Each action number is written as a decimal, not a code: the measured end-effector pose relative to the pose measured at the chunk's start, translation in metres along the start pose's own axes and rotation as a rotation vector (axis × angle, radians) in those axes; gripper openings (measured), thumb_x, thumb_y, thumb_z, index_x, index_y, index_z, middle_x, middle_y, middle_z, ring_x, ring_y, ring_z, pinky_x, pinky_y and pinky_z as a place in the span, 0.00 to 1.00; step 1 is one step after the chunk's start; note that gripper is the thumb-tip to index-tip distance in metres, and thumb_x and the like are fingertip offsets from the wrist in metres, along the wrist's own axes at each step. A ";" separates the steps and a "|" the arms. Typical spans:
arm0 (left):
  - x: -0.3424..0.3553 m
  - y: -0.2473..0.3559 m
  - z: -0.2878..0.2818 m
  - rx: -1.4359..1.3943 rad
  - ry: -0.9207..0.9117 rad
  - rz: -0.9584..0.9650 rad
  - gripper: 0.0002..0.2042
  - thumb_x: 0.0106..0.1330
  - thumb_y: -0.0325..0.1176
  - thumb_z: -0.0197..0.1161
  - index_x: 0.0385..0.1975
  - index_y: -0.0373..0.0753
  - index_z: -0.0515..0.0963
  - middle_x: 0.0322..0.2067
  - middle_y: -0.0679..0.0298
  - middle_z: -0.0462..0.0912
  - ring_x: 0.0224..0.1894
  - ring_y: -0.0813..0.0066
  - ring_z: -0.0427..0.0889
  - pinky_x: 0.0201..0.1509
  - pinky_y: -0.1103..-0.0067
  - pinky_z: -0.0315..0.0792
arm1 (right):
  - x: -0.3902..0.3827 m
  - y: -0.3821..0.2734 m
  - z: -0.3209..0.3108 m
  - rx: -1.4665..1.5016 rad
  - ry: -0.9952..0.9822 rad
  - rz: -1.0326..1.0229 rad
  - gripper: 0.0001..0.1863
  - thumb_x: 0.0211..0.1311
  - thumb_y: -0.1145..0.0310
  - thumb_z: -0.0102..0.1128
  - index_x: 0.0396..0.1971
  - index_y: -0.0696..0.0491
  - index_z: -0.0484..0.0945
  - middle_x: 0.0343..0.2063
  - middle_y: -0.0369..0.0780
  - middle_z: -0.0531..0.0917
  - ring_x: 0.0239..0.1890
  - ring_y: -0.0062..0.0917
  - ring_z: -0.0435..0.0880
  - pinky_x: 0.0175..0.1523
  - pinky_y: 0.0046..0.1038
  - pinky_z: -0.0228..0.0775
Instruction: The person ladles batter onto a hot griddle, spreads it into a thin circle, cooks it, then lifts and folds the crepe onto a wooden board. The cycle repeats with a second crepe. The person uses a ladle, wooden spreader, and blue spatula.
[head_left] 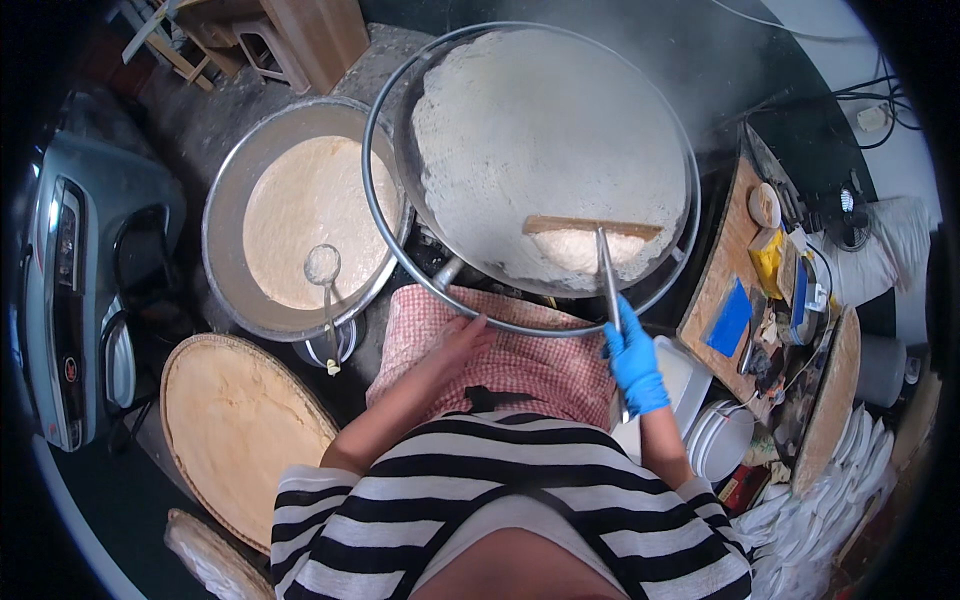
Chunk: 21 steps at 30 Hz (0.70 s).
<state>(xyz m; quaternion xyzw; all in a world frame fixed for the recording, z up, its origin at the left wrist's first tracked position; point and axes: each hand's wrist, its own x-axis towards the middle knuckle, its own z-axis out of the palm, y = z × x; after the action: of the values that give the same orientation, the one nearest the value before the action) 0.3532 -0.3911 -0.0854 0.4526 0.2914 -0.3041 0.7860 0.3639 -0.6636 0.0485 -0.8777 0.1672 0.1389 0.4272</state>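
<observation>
My right hand, in a blue glove, grips the long metal handle of a wooden spreader. The spreader rests on a large round griddle coated pale grey, with a mound of pale batter along its blade, near the front of the surface. A metal ring surrounds the griddle. My bare left hand is just by the ring's front edge at my checked apron, fingers loosely bent and apart, holding nothing visible; whether it touches the ring I cannot tell.
At left stand a large batter pot with a ladle, a round board and a grey machine. At right are a cluttered worktop, white buckets and piled white bags. Wooden furniture stands behind.
</observation>
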 end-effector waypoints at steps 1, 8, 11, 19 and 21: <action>0.004 -0.001 0.001 -0.038 -0.008 -0.021 0.12 0.65 0.39 0.54 0.38 0.37 0.71 0.35 0.61 0.79 0.37 0.72 0.79 0.42 0.76 0.74 | -0.012 -0.003 0.008 0.008 0.017 -0.135 0.26 0.60 0.70 0.53 0.59 0.51 0.63 0.32 0.48 0.78 0.29 0.30 0.79 0.37 0.28 0.70; 0.032 0.047 -0.053 0.205 0.283 0.237 0.13 0.65 0.40 0.54 0.22 0.39 0.74 0.19 0.66 0.78 0.18 0.80 0.73 0.22 0.85 0.68 | -0.030 -0.022 0.008 0.383 -0.099 -0.099 0.26 0.62 0.69 0.53 0.60 0.50 0.62 0.24 0.31 0.73 0.21 0.12 0.69 0.25 0.17 0.65; 0.038 0.064 -0.068 0.021 0.363 0.343 0.13 0.64 0.40 0.53 0.22 0.39 0.74 0.16 0.68 0.75 0.17 0.82 0.70 0.21 0.86 0.63 | 0.032 -0.021 -0.041 0.287 -0.028 -0.196 0.19 0.62 0.68 0.53 0.52 0.56 0.70 0.29 0.31 0.78 0.29 0.13 0.72 0.34 0.17 0.67; 0.006 -0.004 0.008 0.022 0.184 0.180 0.08 0.63 0.35 0.56 0.33 0.36 0.73 0.26 0.65 0.76 0.28 0.76 0.76 0.28 0.81 0.71 | 0.201 -0.040 -0.101 -0.390 -0.497 -0.226 0.17 0.56 0.57 0.59 0.31 0.58 0.82 0.26 0.36 0.82 0.28 0.17 0.74 0.37 0.22 0.67; 0.005 -0.005 0.016 -0.125 0.168 0.165 0.08 0.62 0.34 0.57 0.33 0.35 0.73 0.26 0.64 0.77 0.28 0.75 0.77 0.29 0.80 0.73 | 0.225 -0.068 -0.074 -0.486 -0.513 -0.235 0.19 0.54 0.54 0.59 0.31 0.56 0.83 0.24 0.37 0.81 0.27 0.18 0.74 0.36 0.23 0.67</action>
<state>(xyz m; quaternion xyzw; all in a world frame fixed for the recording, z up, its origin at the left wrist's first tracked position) 0.3562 -0.4082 -0.0851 0.4488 0.3367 -0.1807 0.8078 0.6034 -0.7223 0.0534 -0.9033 -0.0849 0.3401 0.2475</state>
